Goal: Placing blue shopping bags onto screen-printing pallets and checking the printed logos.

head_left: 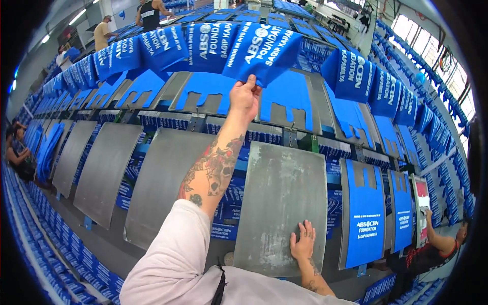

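Blue printed sheet (267,48) is hanging at the far middle, in a curving row of similar sheets (114,53), with white lettering showing on it. Left hand (246,100): fingers are pinching the sheet's near lower edge. Tattooed left forearm (216,162) is showing beyond a pale sleeve (170,239).

Right hand (303,243) is resting on the near right part of a bare grey board (284,198); fingers are released, spreading flat. Pale worn patches are marking this board.

Just left, another grey board (168,178) is lying bare. Right, a printed blue cutout (365,218) is covering most of its board. Far side, plain blue cutouts (284,96) are lying on a second row of boards, under the hanging sheets.

Near right edge, a co-worker in a dark red-and-black top (427,254) is keeping a hand by a red-and-white frame (422,206). Far left, a person in a tan shirt (103,34) is standing beside the rows; another in a dark tank top (150,16) is standing farther right.
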Demonstrator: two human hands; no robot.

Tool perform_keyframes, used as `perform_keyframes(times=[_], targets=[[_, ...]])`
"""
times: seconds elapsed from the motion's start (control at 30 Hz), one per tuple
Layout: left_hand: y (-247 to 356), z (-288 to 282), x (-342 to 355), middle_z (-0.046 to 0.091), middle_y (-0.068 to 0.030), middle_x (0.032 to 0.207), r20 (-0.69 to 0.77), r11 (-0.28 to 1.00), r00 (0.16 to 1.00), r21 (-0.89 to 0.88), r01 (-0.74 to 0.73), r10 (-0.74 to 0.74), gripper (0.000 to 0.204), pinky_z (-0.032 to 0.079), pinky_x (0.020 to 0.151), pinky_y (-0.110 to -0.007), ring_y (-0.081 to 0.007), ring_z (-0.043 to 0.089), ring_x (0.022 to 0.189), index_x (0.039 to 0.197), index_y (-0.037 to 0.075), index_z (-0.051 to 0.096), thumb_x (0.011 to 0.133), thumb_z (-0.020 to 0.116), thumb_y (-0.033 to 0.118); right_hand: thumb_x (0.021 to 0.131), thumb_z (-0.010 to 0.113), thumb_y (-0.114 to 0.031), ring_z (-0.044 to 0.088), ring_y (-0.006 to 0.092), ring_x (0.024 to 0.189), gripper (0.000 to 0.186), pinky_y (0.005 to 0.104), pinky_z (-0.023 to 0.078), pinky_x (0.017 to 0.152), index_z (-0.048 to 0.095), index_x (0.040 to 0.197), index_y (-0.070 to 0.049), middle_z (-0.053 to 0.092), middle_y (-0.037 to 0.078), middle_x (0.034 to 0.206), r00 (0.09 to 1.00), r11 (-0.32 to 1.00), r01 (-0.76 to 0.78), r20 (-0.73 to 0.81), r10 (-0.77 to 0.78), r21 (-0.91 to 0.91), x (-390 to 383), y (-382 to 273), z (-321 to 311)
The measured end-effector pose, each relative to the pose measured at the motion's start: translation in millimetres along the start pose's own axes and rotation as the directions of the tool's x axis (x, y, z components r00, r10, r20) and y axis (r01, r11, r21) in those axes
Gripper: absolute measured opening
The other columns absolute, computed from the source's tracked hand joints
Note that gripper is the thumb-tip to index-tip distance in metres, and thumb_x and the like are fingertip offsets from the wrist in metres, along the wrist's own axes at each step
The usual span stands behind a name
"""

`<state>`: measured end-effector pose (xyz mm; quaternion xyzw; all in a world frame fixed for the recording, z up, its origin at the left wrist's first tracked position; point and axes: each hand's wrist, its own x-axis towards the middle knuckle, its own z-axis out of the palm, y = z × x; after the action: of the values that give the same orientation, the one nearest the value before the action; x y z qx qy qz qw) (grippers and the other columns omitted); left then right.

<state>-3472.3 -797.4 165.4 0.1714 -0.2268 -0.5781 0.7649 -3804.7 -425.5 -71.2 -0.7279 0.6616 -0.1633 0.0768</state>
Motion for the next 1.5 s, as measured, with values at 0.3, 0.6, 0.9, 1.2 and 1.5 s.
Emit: perform_keyframes(times=[0.3, 0.6, 0.9, 1.2, 1.5], targets=[[-18.0, -22.1, 6.2, 0.065, 0.0027, 0.103, -0.141, 0.975, 0.99, 0.218, 0.044, -0.013, 0.021, 0.047, 0.08, -0.03, -0.0115, 0.058, 0.091, 0.112, 0.014, 0.061, 0.098, 0.072, 0.024, 0.089, 0.07, -0.025, 0.042, 0.0352, 0.144, 0.047, 0.0525, 0.027, 0.121, 0.061, 0.131, -0.006, 0.05, 0.018, 0.152, 0.995, 0.998, 0.0, -0.103, 0.006, 0.064, -2.3, 5.0, -3.8], [-80.6, -80.4, -148.7, 0.063, 0.0037, 0.084, -0.013, 0.653, 0.959, 0.729, 0.204, -0.285, 0.011, 0.045, 0.06, -0.025, -0.0074, 0.056, 0.069, 0.1, 0.012, 0.067, 0.092, 0.074, 0.016, 0.09, 0.069, -0.029, 0.041, 0.0338, 0.146, 0.048, 0.0521, 0.026, 0.121, 0.062, 0.131, -0.005, 0.051, 0.018, 0.15, 0.993, 0.995, 0.01, -0.12, 0.002, 0.097, -5.1, 13.5, 8.6], [-142.1, -31.7, -500.0, 0.069, -0.0026, 0.104, 0.104, 0.268, 0.609, 0.946, 0.185, -0.786, 0.035, 0.053, 0.084, -0.03, -0.0115, 0.064, 0.096, 0.118, 0.006, 0.066, 0.094, 0.077, 0.029, 0.096, 0.069, -0.011, 0.064, 0.0177, 0.117, 0.027, 0.0326, 0.048, 0.103, 0.063, 0.12, -0.004, 0.068, 0.009, 0.123, 0.972, 0.131, -0.187, 0.164, 0.169, 0.974, -34.6, 72.4, -37.1], [-305.9, 77.7, -673.5, 0.071, -0.0054, 0.101, -0.036, 0.147, 0.765, 0.975, 0.169, -0.643, 0.031, 0.054, 0.085, -0.031, -0.0144, 0.066, 0.094, 0.112, 0.004, 0.067, 0.091, 0.077, 0.024, 0.101, 0.062, -0.007, 0.065, 0.0101, 0.084, 0.007, 0.026, 0.053, 0.075, 0.065, 0.102, 0.0, 0.07, 0.004, 0.091, 0.979, 0.432, -0.206, 0.183, 0.094, 0.878, -225.2, 279.8, -190.2], [-434.7, 129.1, -653.1, 0.06, -0.014, 0.11, 0.346, -0.156, 0.699, 0.822, -0.547, -0.626, 0.049, 0.05, 0.095, -0.044, -0.0353, 0.057, 0.111, 0.113, 0.008, 0.066, 0.071, 0.088, 0.018, 0.099, 0.065, -0.007, 0.064, 0.0077, 0.083, 0.009, 0.024, 0.053, 0.075, 0.067, 0.105, 0.0, 0.07, 0.002, 0.09, 0.952, 0.454, -0.277, 0.178, 0.25, 0.847, -260.7, 398.1, -241.8]])
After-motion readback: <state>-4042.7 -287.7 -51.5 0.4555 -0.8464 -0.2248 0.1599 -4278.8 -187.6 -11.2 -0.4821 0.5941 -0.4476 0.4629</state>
